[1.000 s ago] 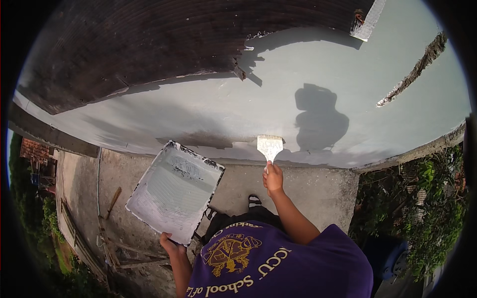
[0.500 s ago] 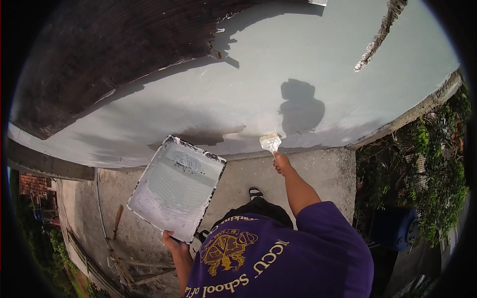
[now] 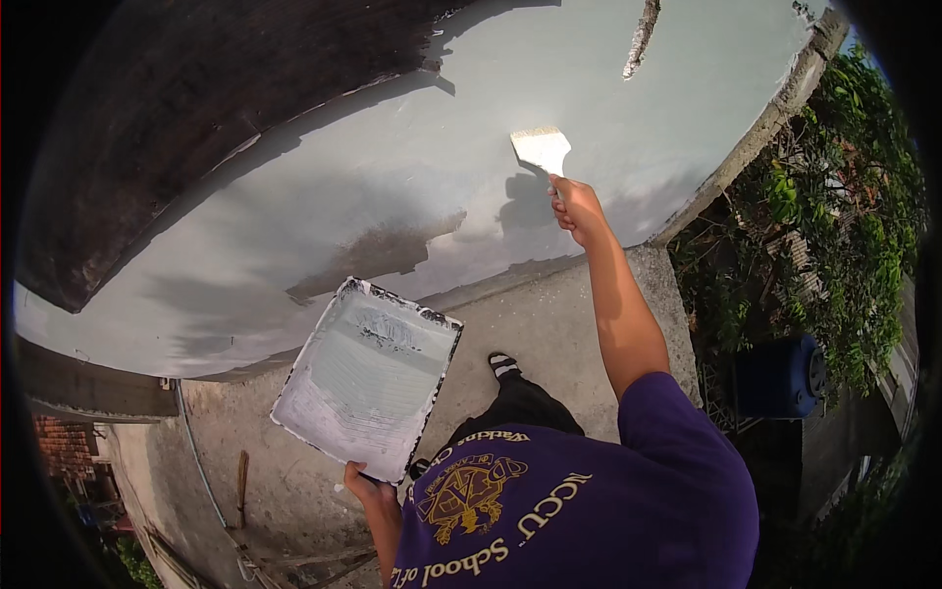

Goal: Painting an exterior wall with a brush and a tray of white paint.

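Note:
My right hand point(image 3: 577, 208) is closed round the handle of a wide white paintbrush point(image 3: 542, 149), whose pale bristles point up against the wall point(image 3: 392, 196). Whether the tips press on the surface I cannot tell for sure. The wall is coated in pale grey-green paint, with a bare grey-brown patch point(image 3: 383, 250) low down near the tray. In my left hand point(image 3: 373, 483) is the lower edge of a paint tray point(image 3: 378, 378), thumb over the rim. Its ribbed bed is coated with whitish paint, and its edges are streaked black.
A dark corrugated sheet point(image 3: 226, 118) covers the wall's upper left. Concrete floor point(image 3: 549, 324) runs along the wall's foot, with a hose point(image 3: 199, 456) and wooden sticks point(image 3: 242, 488) at left. Beyond the ledge at right are leafy plants point(image 3: 834, 187) and a blue barrel point(image 3: 780, 378).
My right hand has carried the paintbrush up the wall, away from its bottom edge, with the arm stretched further. The tray stays in my left hand. The whole view has turned slightly.

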The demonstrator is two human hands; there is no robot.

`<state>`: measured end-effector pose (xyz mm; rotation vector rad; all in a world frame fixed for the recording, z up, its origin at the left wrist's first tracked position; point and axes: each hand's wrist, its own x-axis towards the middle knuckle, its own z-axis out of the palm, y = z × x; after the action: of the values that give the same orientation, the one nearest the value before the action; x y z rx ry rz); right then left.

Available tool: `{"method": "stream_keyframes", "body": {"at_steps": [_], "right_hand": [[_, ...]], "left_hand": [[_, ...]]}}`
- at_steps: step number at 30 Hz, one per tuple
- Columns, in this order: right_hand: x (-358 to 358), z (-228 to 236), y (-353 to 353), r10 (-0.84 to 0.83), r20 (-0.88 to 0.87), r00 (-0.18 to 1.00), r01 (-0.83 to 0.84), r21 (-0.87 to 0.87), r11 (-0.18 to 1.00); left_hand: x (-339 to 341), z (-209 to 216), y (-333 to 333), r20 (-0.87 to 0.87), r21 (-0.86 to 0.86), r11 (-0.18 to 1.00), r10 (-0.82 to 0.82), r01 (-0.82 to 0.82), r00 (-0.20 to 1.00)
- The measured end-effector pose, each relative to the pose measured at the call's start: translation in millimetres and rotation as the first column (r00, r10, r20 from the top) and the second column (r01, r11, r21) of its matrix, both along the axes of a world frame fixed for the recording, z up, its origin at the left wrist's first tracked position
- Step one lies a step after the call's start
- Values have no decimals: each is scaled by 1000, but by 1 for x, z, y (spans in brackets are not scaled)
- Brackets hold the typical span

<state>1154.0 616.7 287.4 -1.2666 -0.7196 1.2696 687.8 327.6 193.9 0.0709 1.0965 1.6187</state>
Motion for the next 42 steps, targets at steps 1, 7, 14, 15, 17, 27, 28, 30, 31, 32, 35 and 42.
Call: {"method": "stream_keyframes", "body": {"at_steps": [1,7,14,15,17,27,28,30,31,32,35,42], "right_hand": [[-2,15,-9,-10,6,1000,10,1,1000],[-74,58,-101,183,172,968,-215,193,957],[-160,44,-153,374,869,323,-676,-64,734],[-170,46,-154,368,875,315,-681,-61,729],[-190,50,-152,368,920,130,-619,-215,756],[-228,20,-90,224,900,-374,-650,-427,629],[-228,20,-88,237,918,-319,-723,-397,565],[-228,22,-81,254,929,-269,-796,-363,484],[-229,24,-76,250,932,-262,-790,-356,499],[-230,26,-72,246,935,-255,-783,-349,515],[-239,19,-67,265,901,-345,-744,-434,508],[-246,2,-41,278,931,-236,-825,-343,448]], "left_hand": [[-4,-3,-3,6,1,1000,-10,10,1000],[-14,-14,-24,29,53,999,2,-3,1000],[-13,17,-34,-75,96,995,35,-28,997],[-13,19,-38,-95,115,993,38,-27,995],[-18,17,-45,-67,156,987,60,-49,996],[10,31,-59,-11,272,944,197,-187,980],[12,30,-61,-8,269,940,218,-208,976],[16,29,-64,-23,274,933,248,-232,969],[20,31,-65,-22,272,930,263,-247,965],[23,34,-66,-17,260,927,283,-269,959],[27,36,-68,-23,231,924,319,-305,948],[40,40,-63,-19,170,897,416,-407,909]]}}
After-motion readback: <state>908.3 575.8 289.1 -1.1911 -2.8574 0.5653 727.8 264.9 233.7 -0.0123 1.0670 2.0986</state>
